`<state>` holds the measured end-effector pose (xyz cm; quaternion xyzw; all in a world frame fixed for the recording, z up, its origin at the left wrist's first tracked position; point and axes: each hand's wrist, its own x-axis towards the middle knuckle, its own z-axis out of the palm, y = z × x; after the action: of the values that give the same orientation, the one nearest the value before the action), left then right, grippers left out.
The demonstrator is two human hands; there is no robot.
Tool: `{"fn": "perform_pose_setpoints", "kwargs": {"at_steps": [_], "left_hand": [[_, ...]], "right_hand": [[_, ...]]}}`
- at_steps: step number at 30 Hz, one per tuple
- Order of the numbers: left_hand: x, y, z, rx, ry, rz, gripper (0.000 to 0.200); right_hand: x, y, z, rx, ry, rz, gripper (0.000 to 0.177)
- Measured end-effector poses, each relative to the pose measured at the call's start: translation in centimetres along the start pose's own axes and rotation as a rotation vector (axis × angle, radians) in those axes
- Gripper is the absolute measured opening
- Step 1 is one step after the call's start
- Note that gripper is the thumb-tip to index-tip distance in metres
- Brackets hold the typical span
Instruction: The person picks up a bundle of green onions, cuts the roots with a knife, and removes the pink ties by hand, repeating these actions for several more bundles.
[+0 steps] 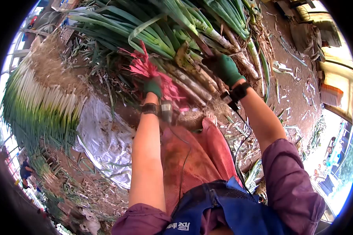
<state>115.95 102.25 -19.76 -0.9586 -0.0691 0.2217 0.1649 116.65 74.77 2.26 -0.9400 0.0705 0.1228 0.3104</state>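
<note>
My left hand [152,87], in a green glove, is closed around a bunch of pinkish-red plastic strips [143,67], whose ends fan out above and below the fist. Beside it lie thick leeks [186,82] with green leaves and soil-stained pale stalks. My right hand [224,69], also green-gloved, is closed over the leeks at the right of the heap. A long, dark, blade-like thing [200,43] runs up and left from its fingers; blur hides its exact kind. Each wrist wears a dark strap with a small device and cable.
Cleaned leeks [47,103] are stacked at the left, roots inward. White plastic sheeting [104,133] lies beside them. A red mesh cloth [188,152] covers my lap. Leaf scraps litter the brown ground [278,78]. Another person [25,172] is at the far left.
</note>
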Motion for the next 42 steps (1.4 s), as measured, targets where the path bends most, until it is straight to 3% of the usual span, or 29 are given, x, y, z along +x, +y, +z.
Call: {"fn": "perform_pose_setpoints", "kwargs": {"at_steps": [2, 4, 6, 7, 9, 10, 13, 15, 17, 20, 21, 23, 25, 26, 28, 30, 32, 34, 36, 38, 39, 40, 42], "left_hand": [[-0.8, -2.0, -4.2, 0.492, -0.234, 0.491, 0.067], [-5.0, -2.9, -8.0, 0.611, -0.212, 0.477, 0.058], [-7.3, -5.4, -9.5, 0.75, -0.243, 0.66, 0.051], [-7.2, -6.8, -4.3, 1.161, 0.083, 0.529, 0.05], [-10.7, -9.1, -2.3, 1.175, 0.314, 0.316, 0.049], [-12.1, -10.4, -2.5, 1.013, 0.319, 0.309, 0.047], [-16.0, -14.5, -7.6, -0.639, 0.091, 0.156, 0.039], [-17.8, -16.1, -12.2, -1.556, 0.246, -0.046, 0.036], [-19.2, -17.3, -15.9, -1.79, 0.383, -0.158, 0.033], [-21.0, -20.8, -13.6, -2.098, 0.278, -0.122, 0.043], [-21.8, -22.5, -12.4, -2.196, 0.21, -0.075, 0.046], [-24.6, -27.8, -8.9, -1.008, 0.318, 0.161, 0.045], [-29.5, -28.4, -9.0, -0.626, 0.331, 0.024, 0.045], [-32.0, -28.7, -9.3, -0.628, 0.288, -0.109, 0.044], [-37.3, -28.2, -10.5, -0.732, 0.178, -0.347, 0.043], [-42.2, -27.7, -11.8, -0.743, 0.085, -0.456, 0.042], [-45.8, -26.9, -12.9, -0.725, -0.021, -0.487, 0.04], [-48.1, -26.1, -14.0, -0.709, -0.134, -0.483, 0.039], [-49.3, -24.7, -15.1, -0.712, -0.239, -0.46, 0.037], [-49.9, -22.9, -16.7, -0.718, -0.319, -0.428, 0.036], [-50.0, -21.7, -17.6, -0.697, -0.343, -0.404, 0.036], [-49.6, -20.9, -17.3, -0.626, -0.284, -0.337, 0.04], [-47.6, -20.4, -15.9, -0.414, -0.178, -0.134, 0.049]], "right_hand": [[1.0, 1.0, 0.7, -0.216, -0.076, 0.057, 0.039], [0.4, 0.2, 0.5, -0.125, -0.095, 0.032, 0.033], [-1.1, -0.1, 0.0, -0.063, -0.065, 0.018, 0.035], [-2.1, -0.3, -0.3, -0.032, -0.047, 0.012, 0.037], [-5.3, 1.0, -1.1, -0.067, -0.014, 0.01, 0.034], [-6.8, 2.1, -1.7, -0.085, 0.007, 0.001, 0.033], [-11.8, 5.5, -3.2, -0.116, 0.137, 0.074, 0.023], [-15.0, 8.2, -4.4, -0.084, 0.105, 0.094, 0.022], [-18.1, 10.3, -6.0, -0.02, -0.002, 0.181, 0.022], [-22.9, 14.0, -7.8, 0.047, -0.025, 0.169, 0.021], [-24.5, 14.8, -8.5, 0.102, -0.065, 0.275, 0.023], [-28.6, 17.9, -9.2, 0.177, -0.106, 0.409, 0.029], [-32.6, 19.2, -11.7, 0.146, -0.176, 0.507, 0.031], [-34.7, 20.3, -12.7, 0.114, -0.203, 0.53, 0.031], [-39.8, 22.8, -14.4, 0.337, -0.228, 0.735, 0.029], [-46.3, 29.9, -13.9, 0.163, -0.326, 0.616, 0.028], [-52.5, 34.8, -15.4, -0.492, -0.726, 0.025, 0.022], [-59.6, 40.8, -12.8, -0.564, -0.805, 0.24, 0.019], [-63.1, 39.7, -14.8, -0.436, -0.835, 0.32, 0.022], [-67.9, 43.3, -10.9, -0.367, -0.796, 0.462, 0.022], [-67.3, 39.6, -13.7, -0.198, -0.78, 0.715, 0.025], [-67.8, 38.7, -13.2, -0.158, -0.77, 0.776, 0.029], [-66.9, 33.3, -14.7, -0.459, -0.87, 0.525, 0.033]]}}
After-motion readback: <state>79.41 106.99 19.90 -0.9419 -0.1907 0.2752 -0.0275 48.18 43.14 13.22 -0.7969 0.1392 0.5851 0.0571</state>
